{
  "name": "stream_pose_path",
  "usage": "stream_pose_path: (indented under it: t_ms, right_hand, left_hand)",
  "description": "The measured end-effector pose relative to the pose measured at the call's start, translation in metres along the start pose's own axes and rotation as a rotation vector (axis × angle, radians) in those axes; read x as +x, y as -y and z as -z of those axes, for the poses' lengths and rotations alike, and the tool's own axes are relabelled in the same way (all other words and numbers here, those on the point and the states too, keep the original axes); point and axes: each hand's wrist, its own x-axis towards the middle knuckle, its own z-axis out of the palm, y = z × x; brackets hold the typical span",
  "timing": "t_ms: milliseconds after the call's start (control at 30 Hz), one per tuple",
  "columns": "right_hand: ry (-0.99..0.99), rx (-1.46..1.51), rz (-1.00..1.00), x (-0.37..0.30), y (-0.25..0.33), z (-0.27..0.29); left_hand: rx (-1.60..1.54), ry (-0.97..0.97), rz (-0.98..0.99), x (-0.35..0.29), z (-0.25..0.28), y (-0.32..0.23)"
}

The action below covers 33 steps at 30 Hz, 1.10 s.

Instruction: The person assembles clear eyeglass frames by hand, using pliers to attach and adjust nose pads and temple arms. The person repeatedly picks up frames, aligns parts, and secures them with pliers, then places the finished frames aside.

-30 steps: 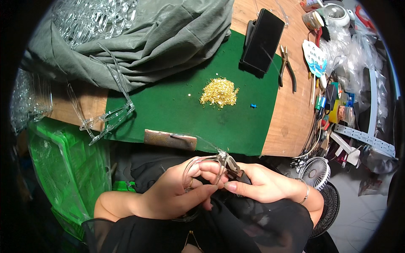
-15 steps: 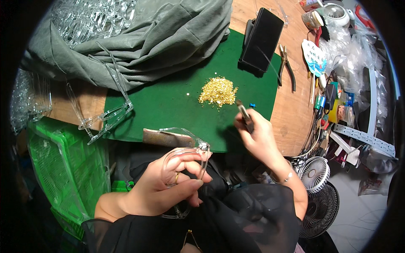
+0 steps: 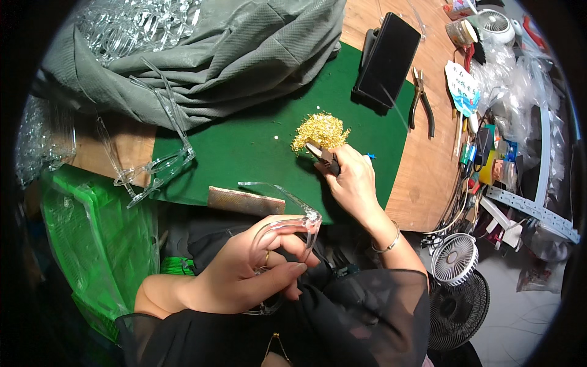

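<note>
The left hand [image 3: 257,269] clamps a clear frame [image 3: 287,229] just below the green mat [image 3: 244,153], hinge corner up for access. The right hand [image 3: 351,180] grips pliers [image 3: 321,153], tips at the gold pile [image 3: 321,130] mid-mat.

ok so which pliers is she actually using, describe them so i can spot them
Find the green mat on the wooden table, then the heap of tiny gold parts near its middle. The pliers in use sit in the right hand, tips at that heap. The spare dark-handled pliers lie untouched on bare wood beside the black phone.
</note>
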Motion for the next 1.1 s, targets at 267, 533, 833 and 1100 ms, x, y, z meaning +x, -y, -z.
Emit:
stream_pose_path:
  t_ms: [267,533,833,1100]
  right_hand:
    - [-0.004,0.689,-0.145,-0.022,0.027,0.04]
    - [-0.332,0.675,0.533,-0.025,0.058,0.047]
    - [-0.269,0.848,0.478,-0.029,0.06,0.046]
    - [-0.226,0.942,0.447,-0.031,0.059,0.045]
  left_hand:
    - [0.015,0.037,-0.02,0.002,-0.004,0.002]
    - [0.014,0.093,0.003,0.001,-0.011,0.003]
    - [0.004,0.156,-0.07,-0.003,-0.007,0.008]
    - [0.11,0.213,-0.018,0.0,-0.005,0.002]
